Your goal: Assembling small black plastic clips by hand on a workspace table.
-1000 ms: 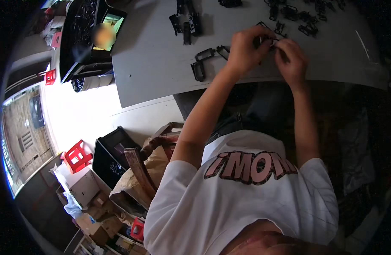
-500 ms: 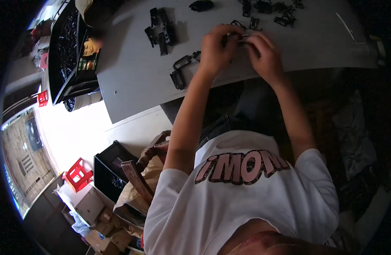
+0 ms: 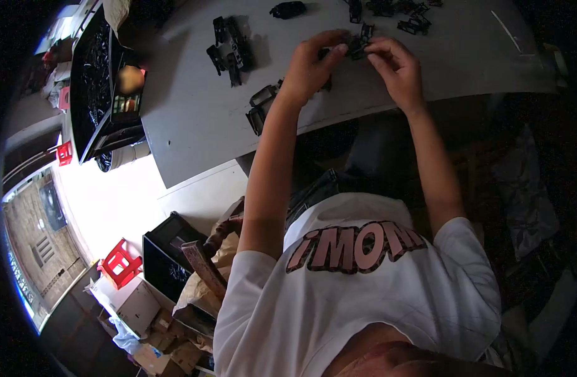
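Near the far side of the grey table, my left hand [image 3: 310, 69] is closed, thumb against fingers, on a small black plastic frame [image 3: 361, 45]. Beside that frame's right end my right hand [image 3: 398, 70] curls, its thumb and fingertips pinching close to the edge; its grip is partly hidden. Loose black frames [image 3: 262, 95] lie left of my left wrist, with another dark piece partly covered by that hand. Further left stands a group of dark plastic parts [image 3: 233, 50].
Several more black parts [image 3: 414, 24] lie at the table's [image 3: 194, 125] back right, and a dark oval piece [image 3: 288, 9] at the back. Left of the table is a black bin [image 3: 94, 75] full of small dark parts. A wooden chair [image 3: 204, 267] and red stool [image 3: 120, 264] stand lower left.
The black frame between my hands shows more plainly now. My right hand's fingers have shifted around its edge. The whole view has tilted slightly.
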A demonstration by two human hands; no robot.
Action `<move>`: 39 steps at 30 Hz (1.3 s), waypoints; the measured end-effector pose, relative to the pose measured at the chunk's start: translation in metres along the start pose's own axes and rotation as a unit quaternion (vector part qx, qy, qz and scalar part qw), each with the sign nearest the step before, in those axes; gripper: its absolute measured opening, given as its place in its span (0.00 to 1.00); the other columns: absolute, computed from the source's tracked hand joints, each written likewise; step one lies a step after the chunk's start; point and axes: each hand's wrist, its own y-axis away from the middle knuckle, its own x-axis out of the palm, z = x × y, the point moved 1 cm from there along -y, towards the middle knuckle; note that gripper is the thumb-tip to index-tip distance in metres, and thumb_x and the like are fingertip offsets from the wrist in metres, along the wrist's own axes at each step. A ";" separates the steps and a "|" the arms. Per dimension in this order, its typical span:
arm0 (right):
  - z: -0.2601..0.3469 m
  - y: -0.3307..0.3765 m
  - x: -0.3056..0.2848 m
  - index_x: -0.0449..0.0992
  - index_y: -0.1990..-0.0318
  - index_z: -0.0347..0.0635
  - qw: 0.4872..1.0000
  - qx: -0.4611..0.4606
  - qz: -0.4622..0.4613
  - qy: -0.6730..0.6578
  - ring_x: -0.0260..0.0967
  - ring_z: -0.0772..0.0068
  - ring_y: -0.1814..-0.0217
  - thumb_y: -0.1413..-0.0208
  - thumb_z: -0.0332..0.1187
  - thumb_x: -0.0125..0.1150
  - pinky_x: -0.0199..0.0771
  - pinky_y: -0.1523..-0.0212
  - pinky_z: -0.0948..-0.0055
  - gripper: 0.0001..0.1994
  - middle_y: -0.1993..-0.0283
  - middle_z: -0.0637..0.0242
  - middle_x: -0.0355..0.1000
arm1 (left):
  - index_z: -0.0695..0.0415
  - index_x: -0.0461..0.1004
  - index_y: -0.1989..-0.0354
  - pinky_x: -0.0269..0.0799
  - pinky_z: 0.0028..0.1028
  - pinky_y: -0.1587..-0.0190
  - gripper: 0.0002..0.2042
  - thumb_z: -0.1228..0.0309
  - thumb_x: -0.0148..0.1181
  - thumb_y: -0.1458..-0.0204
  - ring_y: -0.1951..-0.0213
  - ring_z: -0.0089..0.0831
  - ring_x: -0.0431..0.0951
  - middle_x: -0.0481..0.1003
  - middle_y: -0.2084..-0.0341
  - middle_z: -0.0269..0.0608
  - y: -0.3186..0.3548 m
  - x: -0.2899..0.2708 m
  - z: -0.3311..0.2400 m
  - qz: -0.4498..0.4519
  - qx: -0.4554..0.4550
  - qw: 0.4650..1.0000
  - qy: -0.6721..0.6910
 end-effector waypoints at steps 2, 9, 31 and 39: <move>0.000 0.001 0.002 0.73 0.60 0.39 0.998 0.025 -0.003 -0.060 0.67 0.83 0.61 0.43 0.26 0.54 0.68 0.60 0.81 0.05 0.62 0.71 0.71 | 0.60 0.74 0.57 0.70 0.28 0.68 0.11 0.73 0.55 0.48 0.70 0.27 0.76 0.77 0.71 0.41 -0.002 -0.001 0.000 0.018 0.005 1.000 -0.010; -0.015 0.009 -0.013 0.73 0.61 0.39 0.978 0.157 0.042 -0.133 0.67 0.82 0.65 0.43 0.30 0.54 0.69 0.61 0.76 0.06 0.67 0.72 0.70 | 0.55 0.76 0.58 0.70 0.30 0.69 0.11 0.69 0.58 0.50 0.72 0.32 0.77 0.77 0.72 0.41 -0.010 -0.032 -0.009 -0.008 -0.057 0.992 -0.114; 0.008 -0.013 0.068 0.73 0.75 0.38 0.974 0.086 -0.025 0.208 0.66 0.69 0.83 0.44 0.41 0.57 0.65 0.82 0.66 0.15 0.86 0.64 0.66 | 0.56 0.77 0.65 0.64 0.24 0.74 0.06 0.76 0.56 0.52 0.79 0.26 0.68 0.72 0.76 0.38 0.049 -0.096 -0.035 -0.206 0.026 0.949 -0.239; 0.067 -0.004 0.081 0.69 0.66 0.42 0.936 -0.084 0.011 0.342 0.70 0.62 0.72 0.50 0.40 0.62 0.70 0.76 0.64 0.13 0.72 0.63 0.67 | 0.57 0.77 0.63 0.56 0.18 0.85 0.06 0.74 0.56 0.48 0.87 0.12 0.63 0.76 0.74 0.32 0.102 -0.122 -0.032 -0.208 -0.043 0.932 -0.294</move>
